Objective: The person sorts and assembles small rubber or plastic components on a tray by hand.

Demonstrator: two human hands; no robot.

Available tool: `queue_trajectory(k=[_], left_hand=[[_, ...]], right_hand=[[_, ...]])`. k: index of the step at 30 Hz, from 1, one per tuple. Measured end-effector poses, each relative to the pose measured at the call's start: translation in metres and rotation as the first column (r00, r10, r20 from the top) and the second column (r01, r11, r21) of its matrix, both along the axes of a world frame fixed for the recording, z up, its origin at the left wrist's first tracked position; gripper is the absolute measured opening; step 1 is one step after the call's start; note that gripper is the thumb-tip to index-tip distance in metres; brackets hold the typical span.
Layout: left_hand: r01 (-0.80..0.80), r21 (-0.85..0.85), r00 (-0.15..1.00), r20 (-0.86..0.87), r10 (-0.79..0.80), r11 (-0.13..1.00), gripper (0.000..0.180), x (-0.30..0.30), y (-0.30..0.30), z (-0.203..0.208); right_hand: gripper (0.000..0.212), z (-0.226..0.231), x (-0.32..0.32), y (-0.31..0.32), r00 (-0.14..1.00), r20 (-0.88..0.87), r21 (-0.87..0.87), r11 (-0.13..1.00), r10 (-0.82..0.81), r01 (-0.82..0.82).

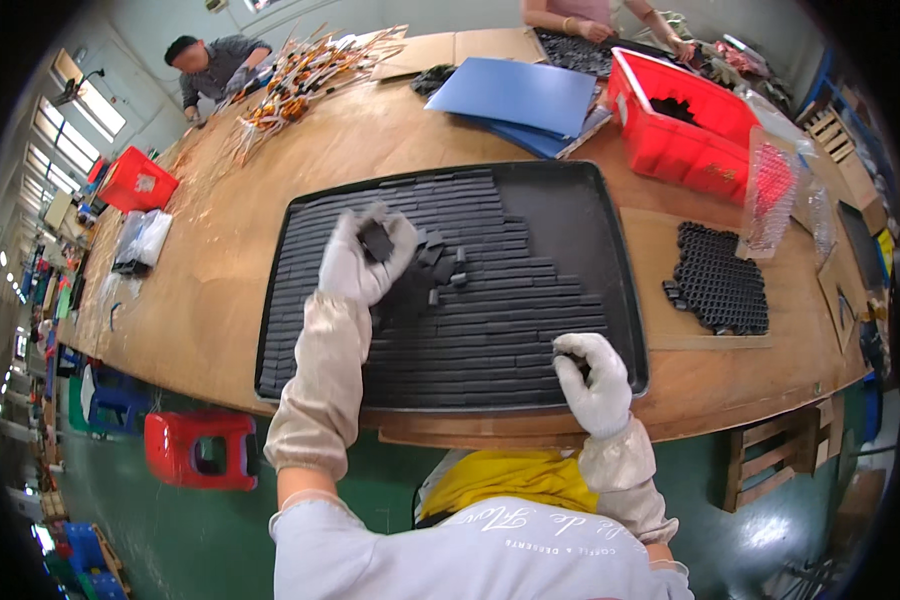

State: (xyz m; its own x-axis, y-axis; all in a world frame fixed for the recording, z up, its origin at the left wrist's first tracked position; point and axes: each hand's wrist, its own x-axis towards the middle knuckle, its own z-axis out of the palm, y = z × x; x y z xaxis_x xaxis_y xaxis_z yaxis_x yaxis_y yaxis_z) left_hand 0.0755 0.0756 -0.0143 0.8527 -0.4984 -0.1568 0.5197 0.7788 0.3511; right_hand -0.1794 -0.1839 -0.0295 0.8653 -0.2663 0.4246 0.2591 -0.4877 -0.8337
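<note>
the left hand [362,262] has its grip shut on a small black block [377,241], likely light and stiff, best pinched by its sides, while the right hand [595,380] pinches another on the black tray [622,300].

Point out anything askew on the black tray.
On the black tray, a few small black blocks lie tumbled and crooked beside the left hand, breaking the neat rows. The right hand rests at the near edge.

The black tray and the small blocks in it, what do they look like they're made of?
Black tray: probably moulded plastic, matte with a faint sheen, raised rolled rim. Small blocks: dull black, hard-edged bars in rows; possibly rubber or ferrite, cannot tell. Left hand holds one.
</note>
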Motion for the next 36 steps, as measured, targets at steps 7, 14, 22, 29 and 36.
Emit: queue_trajectory(k=[7, 14, 22, 29, 36], left_hand=[[0.41, 0.16, 0.912, -0.07, -0.404, 0.898, 0.025, -0.071, -0.081, 0.018], [0.481, 0.323, 0.848, 0.065, -0.526, 0.815, 0.031, -0.084, -0.151, 0.006], [0.289, 0.626, 0.882, 0.12, -0.456, 0.724, 0.049, -0.082, -0.159, 0.001], [0.204, 0.833, 0.742, 0.211, -0.636, 0.514, 0.058, -0.099, -0.147, 0.016], [0.156, 0.903, 0.619, 0.226, -0.752, 0.4, 0.084, -0.1, -0.143, 0.018]], right_hand=[[0.019, 0.019, 0.013, -0.006, 0.997, -0.031, 0.178, 0.982, 0.069, -0.062], [0.016, 0.034, 0.061, -0.037, 0.995, 0.098, 0.191, 0.982, -0.006, -0.013], [0.017, 0.031, 0.107, -0.061, 0.965, 0.102, -0.459, 0.872, 0.24, -0.169], [0.024, 0.029, 0.091, -0.06, 0.954, -0.129, -0.316, 0.9, 0.272, -0.3], [0.029, 0.024, 0.092, -0.066, 0.895, -0.252, -0.272, 0.861, 0.368, -0.43]])
